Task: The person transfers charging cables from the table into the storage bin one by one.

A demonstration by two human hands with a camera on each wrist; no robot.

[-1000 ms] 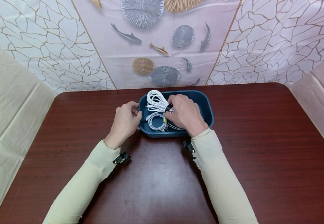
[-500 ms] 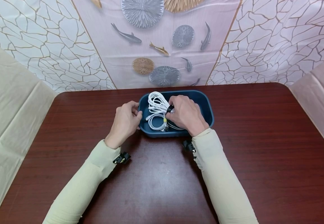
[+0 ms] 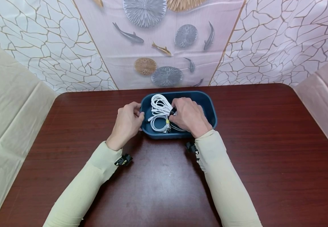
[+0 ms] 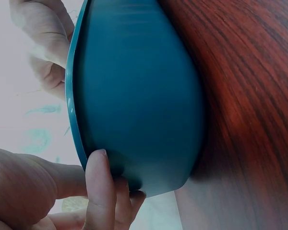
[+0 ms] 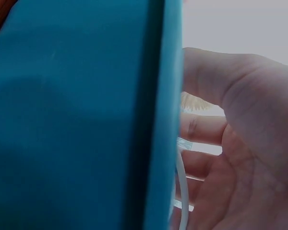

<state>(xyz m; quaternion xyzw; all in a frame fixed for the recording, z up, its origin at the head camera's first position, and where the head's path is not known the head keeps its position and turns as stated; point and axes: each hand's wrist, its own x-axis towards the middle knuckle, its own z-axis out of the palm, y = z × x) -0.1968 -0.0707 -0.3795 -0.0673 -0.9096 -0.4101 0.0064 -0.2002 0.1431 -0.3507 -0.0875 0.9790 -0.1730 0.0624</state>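
A dark blue bin (image 3: 168,136) stands at the far middle of the table, with two coiled white cables in it. My left hand (image 3: 127,121) pinches the bin's left end, its fingers (image 4: 100,187) against the outer wall below the rim and its thumb over the edge. Inside the bin my right hand (image 3: 190,115) holds the larger white cable bundle (image 3: 161,105) near its black strap (image 3: 173,111). The smaller coil (image 3: 158,123), tied with a yellow band, lies just in front. In the right wrist view, the bin's wall hides my right fingertips.
The dark red-brown wooden table (image 3: 164,189) extends around the bin on both sides and in front. A patterned cloth backdrop (image 3: 166,47) hangs behind the table's far edge. Pale cloth (image 3: 5,110) hangs at the left side.
The larger cable bundle has shifted slightly right and toward me inside the bin, and my right hand has moved slightly with it. My left hand keeps its place on the bin.
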